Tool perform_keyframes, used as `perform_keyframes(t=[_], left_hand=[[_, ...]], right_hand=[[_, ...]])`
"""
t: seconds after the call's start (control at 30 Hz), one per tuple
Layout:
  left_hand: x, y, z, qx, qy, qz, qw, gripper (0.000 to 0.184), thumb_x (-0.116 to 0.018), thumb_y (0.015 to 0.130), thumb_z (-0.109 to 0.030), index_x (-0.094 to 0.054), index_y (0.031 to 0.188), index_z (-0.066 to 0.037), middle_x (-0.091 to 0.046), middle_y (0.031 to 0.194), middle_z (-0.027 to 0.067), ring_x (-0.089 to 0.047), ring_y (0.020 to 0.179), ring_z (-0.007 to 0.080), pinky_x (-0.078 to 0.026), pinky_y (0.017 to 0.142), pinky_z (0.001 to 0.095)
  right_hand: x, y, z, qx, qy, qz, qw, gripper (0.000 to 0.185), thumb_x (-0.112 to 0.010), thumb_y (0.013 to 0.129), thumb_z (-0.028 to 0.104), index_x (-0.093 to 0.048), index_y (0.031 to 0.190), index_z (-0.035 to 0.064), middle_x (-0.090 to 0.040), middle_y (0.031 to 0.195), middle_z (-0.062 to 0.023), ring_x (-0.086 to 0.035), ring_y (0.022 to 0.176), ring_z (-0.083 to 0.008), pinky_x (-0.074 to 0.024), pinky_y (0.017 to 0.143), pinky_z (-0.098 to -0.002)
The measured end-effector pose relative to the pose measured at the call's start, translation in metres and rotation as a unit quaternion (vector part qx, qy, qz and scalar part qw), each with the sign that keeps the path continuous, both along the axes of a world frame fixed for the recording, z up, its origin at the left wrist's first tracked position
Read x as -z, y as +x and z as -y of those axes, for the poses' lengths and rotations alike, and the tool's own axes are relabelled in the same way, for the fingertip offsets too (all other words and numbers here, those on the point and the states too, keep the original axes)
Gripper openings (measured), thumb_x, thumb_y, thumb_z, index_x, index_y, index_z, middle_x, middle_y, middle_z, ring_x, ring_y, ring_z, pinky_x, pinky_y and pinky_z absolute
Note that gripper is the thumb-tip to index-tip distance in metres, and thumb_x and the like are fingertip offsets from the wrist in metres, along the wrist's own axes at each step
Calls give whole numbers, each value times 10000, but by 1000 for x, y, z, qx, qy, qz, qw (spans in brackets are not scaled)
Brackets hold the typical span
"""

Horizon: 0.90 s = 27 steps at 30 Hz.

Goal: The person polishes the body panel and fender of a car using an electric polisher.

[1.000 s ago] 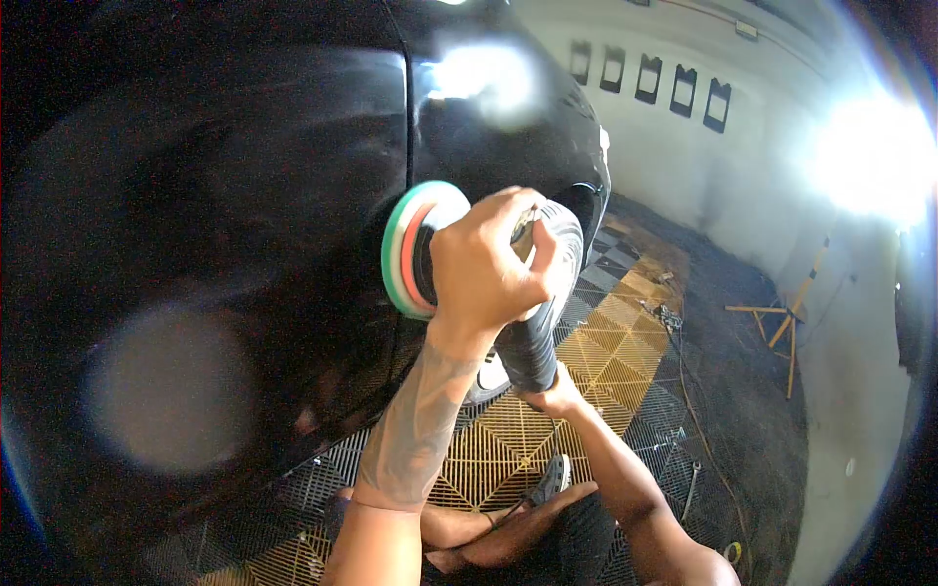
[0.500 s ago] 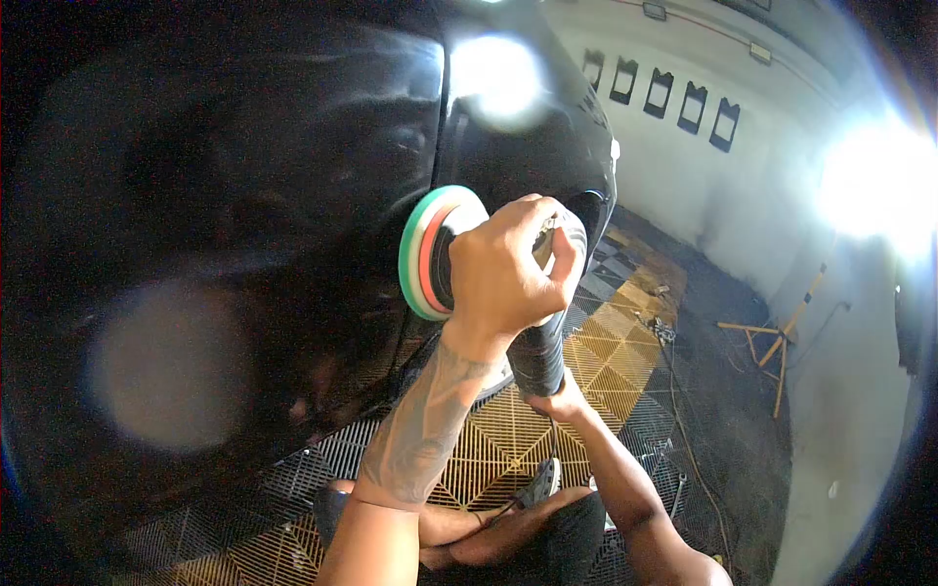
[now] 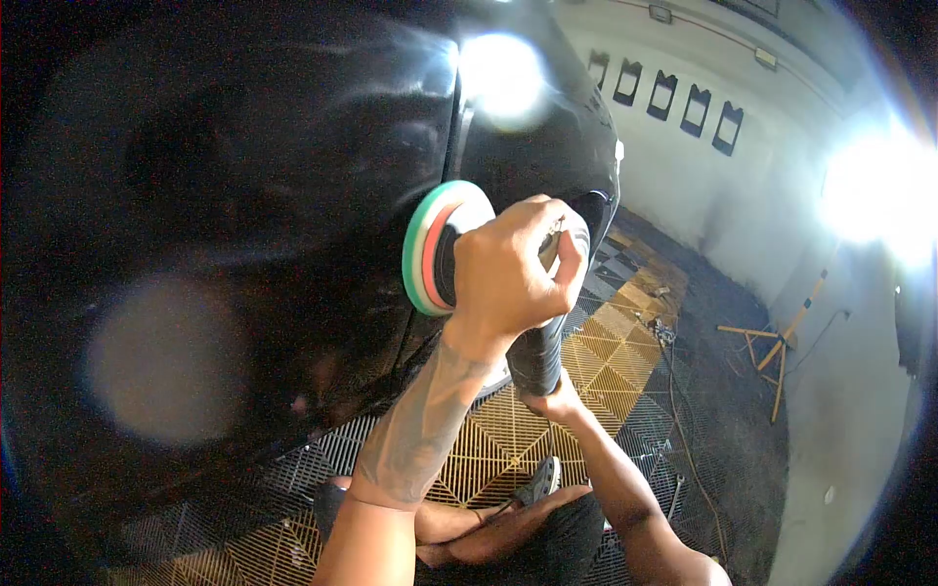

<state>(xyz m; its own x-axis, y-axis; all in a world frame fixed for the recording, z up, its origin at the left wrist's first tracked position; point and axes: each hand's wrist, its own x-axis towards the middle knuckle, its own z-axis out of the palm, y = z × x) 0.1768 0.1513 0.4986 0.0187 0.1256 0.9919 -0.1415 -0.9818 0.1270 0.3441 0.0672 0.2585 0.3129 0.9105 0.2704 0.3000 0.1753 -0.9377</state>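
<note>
A car polisher (image 3: 535, 359) with a dark body carries a round pad (image 3: 420, 249) banded green, white and red. The pad's face is against or very near the glossy black car panel (image 3: 293, 195), close to a vertical seam; I cannot tell whether it touches. Over the polisher's head, my left hand (image 3: 513, 264) is closed, its fingers wrapped round the front. Lower down, my right hand (image 3: 555, 398) grips the rear end of the body, with its fingers partly hidden.
Yellow and black grid tiles (image 3: 611, 361) cover the floor. A yellow tripod stand (image 3: 777, 347) stands by the wall under a bright lamp (image 3: 879, 186). A cable (image 3: 679, 420) trails along the floor at right. My crossed legs (image 3: 498, 542) are below.
The polisher and both hands stay almost in the same place. Against them, the car's panel seam appears slightly further right, and the pad sits marginally higher in view.
</note>
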Motion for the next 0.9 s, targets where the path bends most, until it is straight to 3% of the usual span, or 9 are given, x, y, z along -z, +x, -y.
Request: perform_keyframes(t=[0.1, 0.2, 0.27, 0.4, 0.53, 0.67, 0.73, 0.8, 0.9], left_hand=[[-12, 3, -7, -6, 10, 2, 1000, 173, -676, 751, -90, -703, 907, -21, -717, 829, 153, -719, 732, 284, -572, 679, 352], [-43, 9, -10, -26, 11, -14, 1000, 176, -689, 747, -127, -715, 891, -29, -718, 812, 160, -716, 717, 293, -566, 656, 346], [-59, 7, -9, -37, -10, -61, 997, 187, -694, 744, -136, -717, 892, -24, -721, 824, 167, -716, 720, 298, -566, 656, 348], [-31, 7, -16, -13, -14, -28, 999, 191, -696, 742, -121, -716, 903, -20, -721, 831, 174, -717, 721, 300, -559, 650, 348], [13, -3, -16, -3, -9, -40, 999, 182, -688, 742, -91, -706, 912, -28, -713, 808, 168, -719, 724, 300, -564, 665, 352], [6, 13, -23, -6, -18, -49, 999, 166, -693, 744, -97, -716, 894, -29, -718, 816, 169, -722, 734, 291, -568, 668, 353], [-12, 20, -25, -22, -29, -67, 997, 184, -695, 748, -152, -730, 886, -36, -718, 802, 174, -718, 706, 304, -568, 651, 355], [-22, 26, -28, -30, -27, -69, 997, 201, -697, 749, -178, -733, 889, -38, -716, 793, 175, -716, 700, 314, -566, 643, 351], [-10, 20, -35, -18, 0, -43, 999, 197, -696, 754, -153, -728, 900, -25, -719, 767, 159, -721, 679, 280, -562, 635, 341]], right_hand=[[-5, -5, -5, 8, 4, 5, 1000, 562, -834, 663, 108, -589, 1163, 36, -653, 1036, -40, -613, 917, -155, -516, 855, -337], [-26, -3, -16, 6, 21, -21, 1000, 451, -818, 677, 171, -679, 1077, 18, -711, 974, -58, -651, 900, -153, -523, 848, -327], [-41, -8, -17, 32, -43, -25, 998, 461, -823, 670, 178, -683, 1080, 20, -719, 978, -69, -660, 909, -162, -524, 850, -336], [-26, -20, -14, 28, 43, -37, 998, 471, -827, 668, 181, -679, 1081, 10, -710, 976, -64, -650, 869, -160, -528, 811, -325], [27, -18, -11, 33, 8, -18, 999, 480, -823, 662, 168, -679, 1093, 13, -711, 1019, -78, -657, 922, -176, -519, 881, -335], [30, -14, -18, 20, 46, -73, 996, 489, -855, 642, 164, -670, 1069, 16, -705, 963, -57, -654, 840, -162, -538, 788, -315], [16, -9, -20, 63, -4, -68, 996, 506, -866, 654, 141, -649, 1091, 8, -700, 947, -65, -658, 811, -170, -544, 744, -311], [-3, -8, -20, 56, -64, -73, 994, 529, -862, 665, 157, -640, 1120, 4, -703, 972, -82, -664, 851, -182, -541, 800, -328], [3, -17, -23, 28, -9, -41, 999, 605, -867, 666, 212, -616, 1164, -23, -698, 1039, -119, -662, 954, -211, -515, 910, -351]])
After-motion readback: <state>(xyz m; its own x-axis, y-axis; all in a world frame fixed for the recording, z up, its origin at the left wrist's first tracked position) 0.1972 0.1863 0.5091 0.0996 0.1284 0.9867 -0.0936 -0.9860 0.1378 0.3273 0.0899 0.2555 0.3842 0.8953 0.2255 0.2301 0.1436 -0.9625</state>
